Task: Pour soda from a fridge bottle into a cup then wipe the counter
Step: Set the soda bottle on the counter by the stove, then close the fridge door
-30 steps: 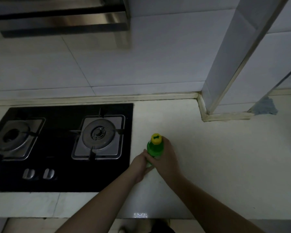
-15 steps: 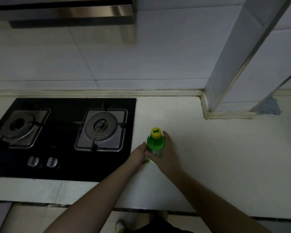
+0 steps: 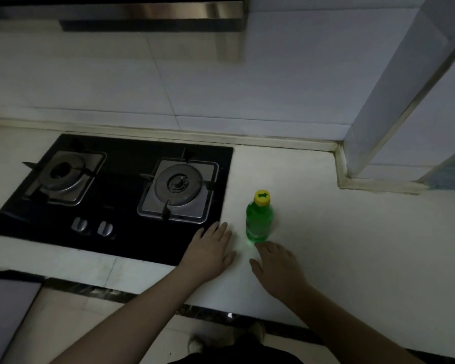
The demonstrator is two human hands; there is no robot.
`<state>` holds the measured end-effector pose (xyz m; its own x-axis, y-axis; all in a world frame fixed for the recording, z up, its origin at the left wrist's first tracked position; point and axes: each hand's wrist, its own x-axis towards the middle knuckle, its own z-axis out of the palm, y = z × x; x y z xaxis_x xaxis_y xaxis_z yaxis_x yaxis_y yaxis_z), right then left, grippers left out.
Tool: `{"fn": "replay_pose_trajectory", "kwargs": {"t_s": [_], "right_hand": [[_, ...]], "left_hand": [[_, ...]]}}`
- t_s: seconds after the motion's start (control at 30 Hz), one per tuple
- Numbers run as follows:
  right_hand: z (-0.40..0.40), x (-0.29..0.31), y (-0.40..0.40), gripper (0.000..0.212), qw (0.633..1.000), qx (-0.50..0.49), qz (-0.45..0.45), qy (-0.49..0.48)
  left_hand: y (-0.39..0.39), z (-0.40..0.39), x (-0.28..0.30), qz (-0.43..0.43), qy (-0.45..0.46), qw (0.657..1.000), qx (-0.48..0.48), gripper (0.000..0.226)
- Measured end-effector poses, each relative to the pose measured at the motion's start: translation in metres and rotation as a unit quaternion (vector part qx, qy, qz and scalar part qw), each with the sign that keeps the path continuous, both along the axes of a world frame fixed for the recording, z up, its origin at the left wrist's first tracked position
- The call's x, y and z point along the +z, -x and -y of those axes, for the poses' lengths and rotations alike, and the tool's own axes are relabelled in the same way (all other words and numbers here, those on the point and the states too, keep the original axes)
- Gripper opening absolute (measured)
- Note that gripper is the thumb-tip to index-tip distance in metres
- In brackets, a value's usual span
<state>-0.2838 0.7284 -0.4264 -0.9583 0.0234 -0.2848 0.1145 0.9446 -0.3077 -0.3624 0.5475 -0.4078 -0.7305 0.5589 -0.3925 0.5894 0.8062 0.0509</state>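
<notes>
— How many bottles do you have?
— One green bottle [image 3: 259, 219], upright on your counter [image 3: 352, 245] beside the hob's [image 3: 111, 190] two burners. Your left hand [image 3: 208, 252] and right hand [image 3: 277, 264] lie flat, fingers spread, holding nothing.

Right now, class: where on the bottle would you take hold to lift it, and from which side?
Grip the bottle round its straight green body, below the yellow cap. It stands upright and free on the counter. Come from the near side with the right hand, which lies open just in front of its base.
</notes>
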Motion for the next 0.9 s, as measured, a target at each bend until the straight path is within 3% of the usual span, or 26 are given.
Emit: {"fn": "replay_pose_trajectory", "kwargs": {"t_s": [0.4, 0.77, 0.9], "right_hand": [[0.104, 0.035, 0.026, 0.051, 0.986, 0.154, -0.067, -0.011], [0.238, 0.070, 0.000, 0.055, 0.955, 0.287, -0.069, -0.040], [0.282, 0.085, -0.022, 0.060, 0.941, 0.318, -0.110, -0.026]], "left_hand": [[-0.044, 0.105, 0.031, -0.031, 0.029, 0.979, 0.197, 0.065], [-0.125, 0.226, 0.060, -0.076, 0.010, 0.936, 0.343, 0.060], [-0.159, 0.263, 0.069, -0.082, -0.016, 0.917, 0.391, 0.059]]}}
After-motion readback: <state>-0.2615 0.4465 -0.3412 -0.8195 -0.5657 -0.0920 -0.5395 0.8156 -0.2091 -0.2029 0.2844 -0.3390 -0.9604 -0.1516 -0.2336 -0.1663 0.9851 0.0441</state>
